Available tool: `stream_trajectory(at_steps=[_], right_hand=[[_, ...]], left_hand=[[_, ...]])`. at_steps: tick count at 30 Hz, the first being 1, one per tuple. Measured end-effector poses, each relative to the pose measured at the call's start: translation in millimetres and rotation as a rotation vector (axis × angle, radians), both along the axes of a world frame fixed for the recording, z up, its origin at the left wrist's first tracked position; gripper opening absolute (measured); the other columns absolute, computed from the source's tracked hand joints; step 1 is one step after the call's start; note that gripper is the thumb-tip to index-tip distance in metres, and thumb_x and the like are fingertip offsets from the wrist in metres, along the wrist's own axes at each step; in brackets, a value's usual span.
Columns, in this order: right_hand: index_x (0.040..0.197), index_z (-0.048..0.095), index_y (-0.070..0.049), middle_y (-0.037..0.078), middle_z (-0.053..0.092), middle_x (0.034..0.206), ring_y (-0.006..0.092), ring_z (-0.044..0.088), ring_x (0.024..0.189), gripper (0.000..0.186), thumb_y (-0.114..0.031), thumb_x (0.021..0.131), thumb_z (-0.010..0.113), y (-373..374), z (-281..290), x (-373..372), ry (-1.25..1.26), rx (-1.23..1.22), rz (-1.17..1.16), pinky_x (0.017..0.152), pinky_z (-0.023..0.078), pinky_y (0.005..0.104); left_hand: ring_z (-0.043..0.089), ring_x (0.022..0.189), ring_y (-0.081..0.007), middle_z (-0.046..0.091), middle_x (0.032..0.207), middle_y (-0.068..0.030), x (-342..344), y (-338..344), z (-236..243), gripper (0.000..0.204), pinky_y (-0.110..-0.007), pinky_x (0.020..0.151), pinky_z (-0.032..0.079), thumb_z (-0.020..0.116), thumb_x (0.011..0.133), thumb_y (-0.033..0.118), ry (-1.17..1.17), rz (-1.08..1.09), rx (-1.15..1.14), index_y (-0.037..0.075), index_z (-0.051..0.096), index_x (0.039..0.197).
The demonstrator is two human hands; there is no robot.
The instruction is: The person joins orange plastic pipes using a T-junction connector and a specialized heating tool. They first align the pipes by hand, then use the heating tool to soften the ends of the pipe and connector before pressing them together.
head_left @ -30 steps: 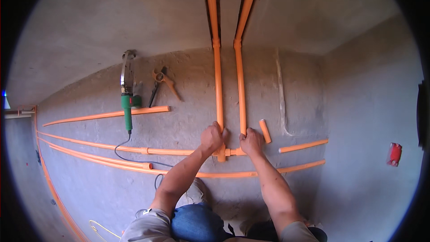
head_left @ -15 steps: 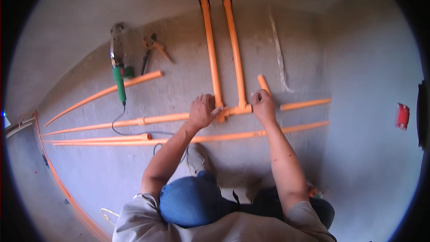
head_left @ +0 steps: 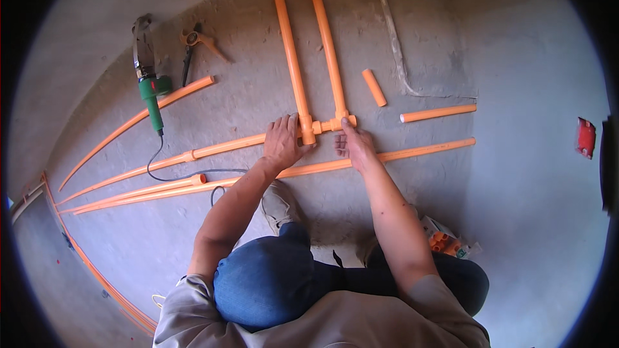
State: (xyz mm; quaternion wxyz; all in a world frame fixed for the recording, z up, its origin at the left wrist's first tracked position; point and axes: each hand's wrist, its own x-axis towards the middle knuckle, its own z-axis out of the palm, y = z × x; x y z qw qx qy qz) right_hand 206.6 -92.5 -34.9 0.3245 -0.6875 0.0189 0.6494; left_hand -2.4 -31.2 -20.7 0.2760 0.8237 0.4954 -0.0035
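My left hand [head_left: 282,143] is closed round an orange pipe [head_left: 225,146] beside the joint where it meets an upright orange pipe [head_left: 290,58]. Its thumb reaches under the lower end of that joint. Just to the right, a short connector leads to an orange tee fitting [head_left: 340,122], from which a second upright pipe [head_left: 327,51] runs away from me. My right hand [head_left: 358,147] is at this tee, thumb against its right end. The other right fingers are apart below the pipe line and do not wrap round it.
A green-handled pipe welding tool [head_left: 151,96] lies across a loose pipe [head_left: 187,93], its cord trailing toward my foot. Beyond it is an orange-handled tool [head_left: 207,44]. Cut pipe pieces [head_left: 374,87] lie at right; a long pipe [head_left: 419,153] crosses nearer me. A bag of fittings [head_left: 445,241] stands by my knee.
My right hand has moved from the right side of the tee to below it, and its fingers have spread. My left hand stays at the left joint. The whole view has shifted.
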Motion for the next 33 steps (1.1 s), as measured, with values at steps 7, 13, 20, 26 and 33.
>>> stream_trajectory(at_steps=[7,13,20,26,33], right_hand=[[0.092,0.062,0.0,0.008,0.065,0.074,0.0156,0.063,0.06,0.047,-0.046,0.093,0.069,1.3,-8.7,-8.8,0.001,0.053,-0.114,0.054,0.053,0.0288],[0.086,0.063,-0.001,0.007,0.064,0.068,0.0146,0.061,0.054,0.042,-0.042,0.092,0.071,7.6,-0.9,-11.8,-0.056,0.03,-0.162,0.05,0.049,0.0277],[0.088,0.062,-0.004,0.005,0.062,0.067,0.0126,0.059,0.052,0.036,-0.039,0.093,0.07,9.7,-0.7,-8.6,-0.023,0.045,-0.18,0.047,0.048,0.0257],[0.084,0.061,-0.007,0.004,0.063,0.069,0.0138,0.063,0.057,0.035,-0.039,0.095,0.067,8.1,-9.4,5.2,0.139,-0.03,-0.123,0.048,0.05,0.0262],[0.085,0.058,-0.004,-0.002,0.049,0.063,0.01,0.046,0.05,0.04,-0.042,0.098,0.062,13.4,-6.8,53.2,0.428,-0.171,-0.291,0.04,0.037,0.0208]], left_hand=[[0.058,0.11,-0.0329,0.061,0.115,-0.0155,-5.4,2.3,-11.2,0.084,-0.043,0.096,0.043,0.082,0.07,0.046,-0.002,-0.007,0.022,-0.001,0.049,0.131],[0.059,0.106,-0.0312,0.062,0.112,-0.0138,-3.0,3.5,-10.0,0.082,-0.043,0.09,0.044,0.083,0.068,0.044,0.015,-0.028,0.019,-0.001,0.05,0.129],[0.059,0.106,-0.0309,0.061,0.11,-0.0129,-1.7,2.4,-10.7,0.081,-0.043,0.09,0.044,0.083,0.068,0.042,0.007,-0.026,0.033,-0.001,0.051,0.128],[0.058,0.106,-0.0316,0.061,0.11,-0.013,0.2,2.2,-14.8,0.081,-0.045,0.091,0.044,0.083,0.068,0.043,-0.033,-0.028,0.028,0.0,0.052,0.128],[0.053,0.12,-0.0323,0.059,0.122,-0.0168,2.1,0.8,12.7,0.086,-0.046,0.105,0.038,0.084,0.071,0.043,-0.004,-0.044,0.157,-0.001,0.048,0.135]])
